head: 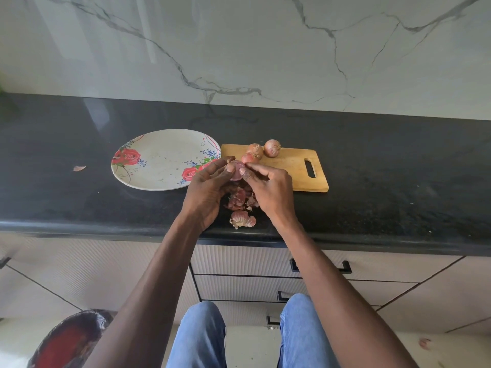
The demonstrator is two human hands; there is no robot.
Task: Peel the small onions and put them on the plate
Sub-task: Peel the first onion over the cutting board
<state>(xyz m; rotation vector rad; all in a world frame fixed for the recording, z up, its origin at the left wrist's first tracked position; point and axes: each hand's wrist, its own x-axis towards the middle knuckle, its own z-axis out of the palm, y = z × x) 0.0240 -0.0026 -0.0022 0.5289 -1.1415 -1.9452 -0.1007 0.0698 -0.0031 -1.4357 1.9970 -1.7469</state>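
The step in hand looks like the peeling itself: a small pinkish-purple onion [236, 170] is held in the air between both hands, above the near half of the black stone bench [372, 160], between the plate and the board. The left hand [206, 193] cradles it from the left, fingers curled round its underside and thumb lying along its top. The right hand [268, 187] comes in from the right, thumb and forefinger pressed together at the onion's upper right side, apparently pinching a flap of skin; the flap itself is too small to make out.

The onion's glossy pale flesh shows, so most of its dry skin seems off. Its long axis cannot be told surely, since the fingers hide both ends.

The round white plate with red roses [148, 144] lies just left of the hands and carries no onions yet. Three unpeeled brown-pink onions [272, 147] sit on the far left corner of the pale wooden cutting board [292, 168], close together. A heap of pinkish onion skins [241, 208] lies under the hands, reaching towards the bench's near edge; one stray skin scrap [79, 168] lies well left of the plate.

The next move likely calls for stripping the last skin, then a short carry leftward to set the onion on the plate.
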